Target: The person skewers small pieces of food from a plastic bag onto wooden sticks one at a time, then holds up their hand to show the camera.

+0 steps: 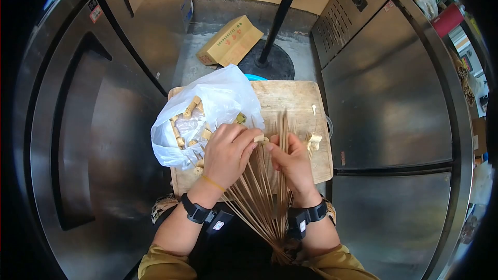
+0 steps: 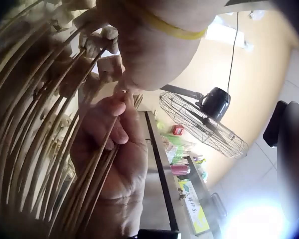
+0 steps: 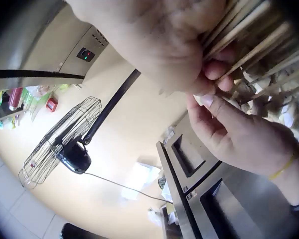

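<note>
Between the thumb and fingers of my left hand [image 1: 225, 155] is a small pale food piece [image 1: 259, 139], held just above the board. My right hand [image 1: 296, 168] grips a bundle of bamboo skewers [image 1: 284, 176] and pinches one skewer [image 2: 111, 130] whose upper end meets the piece. More skewers [image 1: 249, 189] fan out between the two forearms, their lower ends gathered near the lap. In the left wrist view, pale food chunks [image 2: 109, 68] sit at the tips of several of them. The right wrist view shows the left thumb [image 3: 209, 101] close against the right fingertips.
A white plastic bag [image 1: 228, 85] of cut pieces lies open on the wooden board [image 1: 295, 96], at its left. Skewered pieces [image 1: 313, 139] rest near its right edge. Steel cabinets [image 1: 384, 83] stand on both sides. Beyond are a cardboard box [image 1: 233, 41] and a black fan pole [image 1: 280, 15].
</note>
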Tool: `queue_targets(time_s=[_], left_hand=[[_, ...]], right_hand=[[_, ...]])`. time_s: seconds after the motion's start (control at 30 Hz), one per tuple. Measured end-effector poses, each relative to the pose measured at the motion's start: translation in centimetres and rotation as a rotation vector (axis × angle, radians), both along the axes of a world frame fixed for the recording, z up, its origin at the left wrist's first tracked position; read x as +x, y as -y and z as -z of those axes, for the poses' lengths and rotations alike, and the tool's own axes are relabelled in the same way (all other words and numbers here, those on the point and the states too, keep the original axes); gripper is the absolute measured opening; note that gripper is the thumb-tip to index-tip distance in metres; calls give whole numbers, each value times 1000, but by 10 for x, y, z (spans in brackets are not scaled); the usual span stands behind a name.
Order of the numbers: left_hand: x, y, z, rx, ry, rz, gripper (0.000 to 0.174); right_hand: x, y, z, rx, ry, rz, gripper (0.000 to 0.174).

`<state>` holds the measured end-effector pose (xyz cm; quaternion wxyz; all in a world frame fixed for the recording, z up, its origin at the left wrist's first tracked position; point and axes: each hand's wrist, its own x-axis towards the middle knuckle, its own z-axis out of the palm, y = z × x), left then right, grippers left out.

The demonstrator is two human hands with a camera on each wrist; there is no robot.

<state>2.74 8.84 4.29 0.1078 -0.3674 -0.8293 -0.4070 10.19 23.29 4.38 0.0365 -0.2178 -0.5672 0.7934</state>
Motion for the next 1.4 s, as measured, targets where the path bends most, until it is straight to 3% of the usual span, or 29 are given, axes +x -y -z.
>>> queue_targets(time_s=[0.07, 0.2, 0.3, 0.37, 0.57, 0.67, 0.87, 0.97, 1.27, 1.4], left_hand=[[0, 1, 0, -19, 2, 3, 24], [-6, 5, 7, 45, 106, 55, 20], [-10, 14, 8, 188, 166, 38, 15], [-17, 36, 6, 281, 204, -48, 13], [-36, 99, 32, -455, 245, -440, 11], [-38, 103, 42, -691, 269, -507, 19], [-39, 104, 51, -630, 217, -598, 41], [-45, 101, 50, -735, 271, -593, 49], [-53, 90, 39, -840, 414, -570, 50], [-56, 96, 47, -708, 376, -583, 49]], right_hand=[[3, -8, -6, -126, -56, -5, 12], [3, -5, 0, -766, -238, -326, 22], [-1, 6, 5, -607, -1, -306, 22], [-2, 4, 5, -585, -79, -316, 23], [2, 2, 16, -185, -26, -231, 29], [2, 4, 9, -234, 34, -198, 25], [-1, 4, 10, -243, 79, -190, 16], [-3, 4, 17, -257, 83, -198, 12], [-2, 3, 20, -231, 45, -196, 16], [-3, 4, 23, -260, 30, -145, 14]])
